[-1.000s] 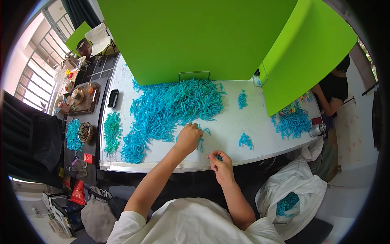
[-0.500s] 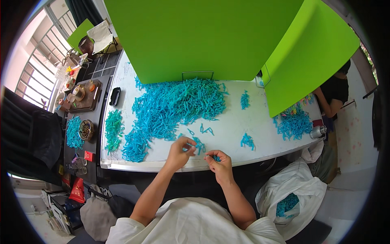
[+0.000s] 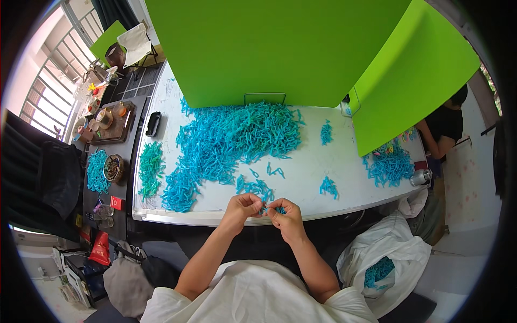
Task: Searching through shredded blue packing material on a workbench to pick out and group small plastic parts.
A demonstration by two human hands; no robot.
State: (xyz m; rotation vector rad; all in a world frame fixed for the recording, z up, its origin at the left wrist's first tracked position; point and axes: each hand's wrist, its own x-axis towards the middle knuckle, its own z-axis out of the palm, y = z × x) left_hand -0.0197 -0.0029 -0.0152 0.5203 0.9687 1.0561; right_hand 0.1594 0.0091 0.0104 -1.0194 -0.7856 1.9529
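Note:
My left hand [image 3: 243, 206] and my right hand [image 3: 283, 212] meet at the near edge of the white table [image 3: 301, 167], fingertips pinched together on a small blue plastic piece [image 3: 265, 208]. Just beyond them lies a little cluster of blue pieces [image 3: 254, 187]. A large heap of blue pieces [image 3: 231, 140] covers the table's middle and left. Smaller clumps lie at the right [image 3: 328, 186] and far right [image 3: 326, 132].
Green boards [image 3: 269, 48] stand behind the table. A greenish pile [image 3: 151, 168] lies at the left end. Another person [image 3: 445, 125] sits at the right by more blue pieces [image 3: 389, 164]. A white bag [image 3: 385, 258] with blue pieces is at my right. A dark side table [image 3: 107, 145] holds trays.
My left hand reached out to the heap, then drew back with a piece. Both hands have come together at the table's near edge.

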